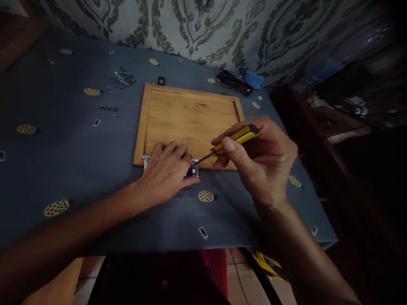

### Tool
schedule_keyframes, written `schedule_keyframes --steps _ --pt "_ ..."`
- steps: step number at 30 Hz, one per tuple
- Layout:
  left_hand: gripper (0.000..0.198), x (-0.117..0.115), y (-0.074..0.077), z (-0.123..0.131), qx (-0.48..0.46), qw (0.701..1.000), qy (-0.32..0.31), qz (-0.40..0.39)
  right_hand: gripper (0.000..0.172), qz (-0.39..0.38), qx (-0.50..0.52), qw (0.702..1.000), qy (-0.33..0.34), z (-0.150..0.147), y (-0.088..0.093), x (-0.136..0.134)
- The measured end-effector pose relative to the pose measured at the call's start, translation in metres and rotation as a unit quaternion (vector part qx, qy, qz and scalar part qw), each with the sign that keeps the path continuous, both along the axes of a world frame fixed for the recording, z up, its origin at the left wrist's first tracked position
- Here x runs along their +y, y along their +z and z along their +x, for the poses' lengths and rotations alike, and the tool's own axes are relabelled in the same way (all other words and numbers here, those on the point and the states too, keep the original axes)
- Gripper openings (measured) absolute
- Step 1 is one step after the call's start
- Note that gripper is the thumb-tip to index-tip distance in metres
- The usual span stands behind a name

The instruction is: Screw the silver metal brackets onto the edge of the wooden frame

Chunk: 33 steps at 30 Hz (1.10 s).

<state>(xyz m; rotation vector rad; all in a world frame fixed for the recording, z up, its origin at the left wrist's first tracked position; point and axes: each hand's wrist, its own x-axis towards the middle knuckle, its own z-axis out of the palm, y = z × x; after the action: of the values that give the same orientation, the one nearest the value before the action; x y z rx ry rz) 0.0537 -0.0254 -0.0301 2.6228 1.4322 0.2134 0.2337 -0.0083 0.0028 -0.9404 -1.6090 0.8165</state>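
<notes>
A framed wooden panel [187, 123] lies flat on the cloth-covered table. Along its near edge my left hand [168, 169] presses down over a metal fitting [195, 171], fingers bent and closed round it; part of the fitting is hidden under the palm. My right hand [260, 156] grips a yellow and black screwdriver [243, 134] between thumb and fingers. The screwdriver's shaft slants down to the left, and its tip is at the fitting beside my left fingers.
Scissors [122, 78] and small screws [108, 108] lie left of the panel. Beyond it are a dark buckle-like piece [161, 80], a black case [235, 82] and a blue cloth [253, 79]. A patterned wall covering [197, 25] borders the table [76, 152] at the back.
</notes>
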Motion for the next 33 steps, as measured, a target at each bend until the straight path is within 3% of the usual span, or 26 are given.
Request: schedule_keyframes --steps 9,19,33 --pt "0.043 0.0 -0.004 -0.001 -0.015 1.0 -0.001 0.019 0.018 -0.002 0.004 0.998 0.064 0.013 -0.004 0.004" --pt "0.041 0.0 -0.004 -0.001 -0.017 1.0 0.0 0.014 0.013 0.058 0.068 0.995 -0.036 0.014 -0.019 0.0" --pt "0.04 0.0 -0.007 -0.001 -0.025 0.999 0.0 0.035 0.012 0.065 0.053 0.995 -0.052 0.017 -0.025 0.0"
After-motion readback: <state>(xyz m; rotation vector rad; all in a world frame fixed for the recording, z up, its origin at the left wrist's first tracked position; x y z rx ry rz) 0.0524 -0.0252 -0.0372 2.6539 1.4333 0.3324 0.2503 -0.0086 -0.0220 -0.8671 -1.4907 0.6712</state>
